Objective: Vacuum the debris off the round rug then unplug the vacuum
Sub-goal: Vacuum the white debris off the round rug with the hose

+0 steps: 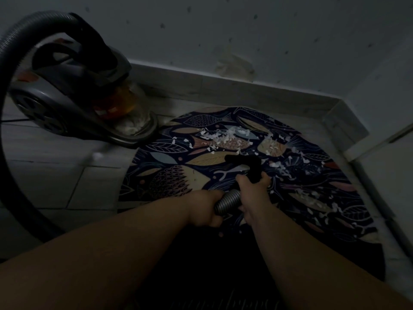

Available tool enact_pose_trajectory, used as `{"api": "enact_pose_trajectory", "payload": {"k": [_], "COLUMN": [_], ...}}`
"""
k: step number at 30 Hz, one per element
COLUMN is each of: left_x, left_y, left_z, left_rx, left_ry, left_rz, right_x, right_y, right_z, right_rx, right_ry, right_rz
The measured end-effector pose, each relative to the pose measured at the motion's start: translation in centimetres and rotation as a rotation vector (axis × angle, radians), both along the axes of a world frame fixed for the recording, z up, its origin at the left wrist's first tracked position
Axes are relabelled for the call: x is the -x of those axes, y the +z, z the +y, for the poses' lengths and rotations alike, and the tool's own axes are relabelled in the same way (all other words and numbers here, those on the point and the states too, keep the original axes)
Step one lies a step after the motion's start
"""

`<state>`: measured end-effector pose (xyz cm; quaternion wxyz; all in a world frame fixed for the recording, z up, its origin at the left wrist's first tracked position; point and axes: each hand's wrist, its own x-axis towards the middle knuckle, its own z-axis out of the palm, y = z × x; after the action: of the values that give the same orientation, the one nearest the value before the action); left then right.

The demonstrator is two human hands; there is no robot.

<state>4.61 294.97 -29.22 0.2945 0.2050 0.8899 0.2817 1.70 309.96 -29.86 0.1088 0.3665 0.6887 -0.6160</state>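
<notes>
A round dark rug [169,175] with a fish and leaf pattern lies on the floor. White debris [225,135] is scattered over its far and right parts. My left hand [205,208] grips the ribbed grey hose [228,201]. Just ahead, my right hand [252,186] holds the black nozzle [242,162], whose tip rests on the rug near the debris. The canister vacuum [73,92] stands at the left beyond the rug, and its hose [9,130] arcs round the left edge of view.
A pale wall [245,36] with a baseboard [223,88] runs close behind the rug and turns a corner at the right. Tiled floor [55,175] lies left of the rug. A thin black cord [13,120] trails left from the vacuum. The room is dim.
</notes>
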Motion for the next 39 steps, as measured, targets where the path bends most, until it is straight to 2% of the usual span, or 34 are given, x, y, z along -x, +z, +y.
{"api": "enact_pose_trajectory", "payload": {"k": [6,29,39], "left_x": [0.4,-0.3,-0.2], "left_y": [0.4,0.6,0.9], "left_z": [-1.0,-10.5,-9.7], "left_rx": [0.012,-0.006,-0.012], "left_ry": [0.018,0.305,0.238], "left_rz": [0.001,0.029,0.017], "right_x": [0.7,3.8,3.0], "right_y": [-0.2,-0.1,0.3], "right_z": [-0.8,-11.6,-10.9], "right_rx": [0.014,0.086,0.032], "right_ry": [0.073,0.320,0.255], "right_rz": [-0.019,-0.025,-0.050]}}
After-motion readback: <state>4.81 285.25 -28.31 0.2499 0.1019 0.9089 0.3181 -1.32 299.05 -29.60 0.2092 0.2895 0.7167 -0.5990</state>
